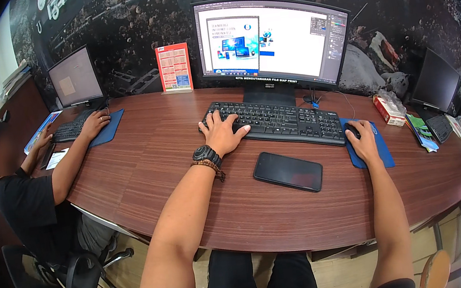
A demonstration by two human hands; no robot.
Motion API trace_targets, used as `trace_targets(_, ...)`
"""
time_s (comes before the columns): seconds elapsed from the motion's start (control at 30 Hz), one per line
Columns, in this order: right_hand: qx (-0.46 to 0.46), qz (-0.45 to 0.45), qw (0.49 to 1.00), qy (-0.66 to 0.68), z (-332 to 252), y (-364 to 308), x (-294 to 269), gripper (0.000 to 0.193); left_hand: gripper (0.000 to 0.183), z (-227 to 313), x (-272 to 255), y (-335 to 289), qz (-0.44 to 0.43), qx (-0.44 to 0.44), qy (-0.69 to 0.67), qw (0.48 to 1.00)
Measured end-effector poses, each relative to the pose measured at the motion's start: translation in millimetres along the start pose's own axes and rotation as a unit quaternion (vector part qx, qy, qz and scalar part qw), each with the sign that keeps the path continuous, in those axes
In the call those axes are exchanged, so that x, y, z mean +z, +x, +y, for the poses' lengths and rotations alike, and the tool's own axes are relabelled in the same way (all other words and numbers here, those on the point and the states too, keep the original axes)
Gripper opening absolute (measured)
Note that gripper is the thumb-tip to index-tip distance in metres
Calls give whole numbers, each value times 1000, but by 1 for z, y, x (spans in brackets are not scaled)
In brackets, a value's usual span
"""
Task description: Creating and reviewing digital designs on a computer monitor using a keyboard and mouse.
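Observation:
My left hand [223,134] rests on the left end of a black keyboard [290,118], its fingers spread over the keys. A dark watch and a beaded bracelet circle that wrist. On the right, my right hand [362,140] is curled over a black computer mouse [352,130], which stays mostly hidden under the fingers. Beneath it lies a blue mouse pad [382,148]. A black smartphone [288,171] lies screen up between my forearms. Behind the keyboard stands a wide monitor [291,33] showing a design program with a blue and white poster layout.
At the left, another person [24,198] sits with hands at a second keyboard [71,126] and monitor [75,78]. A red calendar card [174,67] stands on the wooden desk [145,154]. A red and white box [389,109], leaflets [422,131] and another monitor [436,82] are at the right.

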State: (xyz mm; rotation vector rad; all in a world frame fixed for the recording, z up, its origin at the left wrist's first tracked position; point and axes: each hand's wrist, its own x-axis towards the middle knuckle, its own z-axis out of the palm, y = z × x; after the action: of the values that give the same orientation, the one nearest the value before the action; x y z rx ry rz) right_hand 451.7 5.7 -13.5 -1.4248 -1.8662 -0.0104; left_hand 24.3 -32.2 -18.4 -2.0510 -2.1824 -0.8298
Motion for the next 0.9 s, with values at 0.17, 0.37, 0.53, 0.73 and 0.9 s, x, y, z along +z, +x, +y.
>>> trace_targets(0.17, -10, -7, 1000, 16, 1, 0, 0, 37, 63, 0, 2, 0, 6, 3, 1, 1000)
trace_targets(0.37, -11, -9, 1000, 19, 2, 0, 1, 36, 64, -1, 2, 0, 7, 4, 3, 1000)
trace_targets(0.53, 2, 7, 1000, 5, 3, 0, 1, 35, 63, 0, 2, -1, 7, 4, 2, 1000)
trace_targets(0.73, 22, 28, 999, -5, 4, 0, 1, 34, 63, 3, -2, -1, -1, 1, 0, 1000)
trace_targets(0.9, 18, 25, 999, -17, 4, 0, 1, 34, 62, 4, -2, -2, 4, -1, -5, 1000)
